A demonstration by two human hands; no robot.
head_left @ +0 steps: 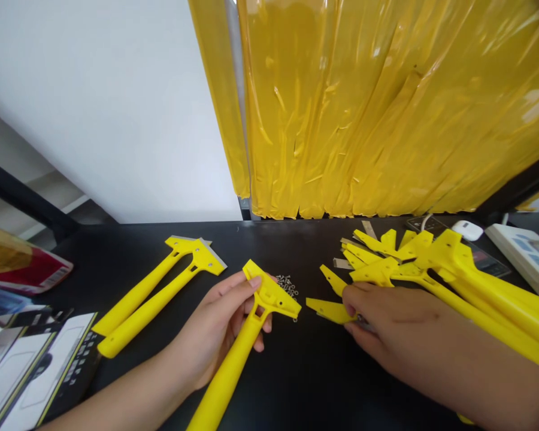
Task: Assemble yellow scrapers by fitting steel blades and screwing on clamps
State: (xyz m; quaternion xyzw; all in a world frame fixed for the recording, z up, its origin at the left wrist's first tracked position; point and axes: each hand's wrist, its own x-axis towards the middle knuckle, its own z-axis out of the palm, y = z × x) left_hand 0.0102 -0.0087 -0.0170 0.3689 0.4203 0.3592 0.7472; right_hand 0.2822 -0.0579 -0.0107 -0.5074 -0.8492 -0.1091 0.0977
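Fingers (236,287) of our left hand (211,329) close around a yellow scraper (238,365) above a black table (323,377), its handle running toward us and its head pointing away. Our right hand (399,323) pinches its fingertips (349,310) together on a flat yellow piece (330,310), just beside a pile of scrapers (476,299); a yellow plastic curtain (363,108) hangs beyond our fingers.

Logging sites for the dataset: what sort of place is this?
Probably a small assembly bench in a workshop: a black table holds yellow scraper handles, loose metal blades and a small pile of fasteners.
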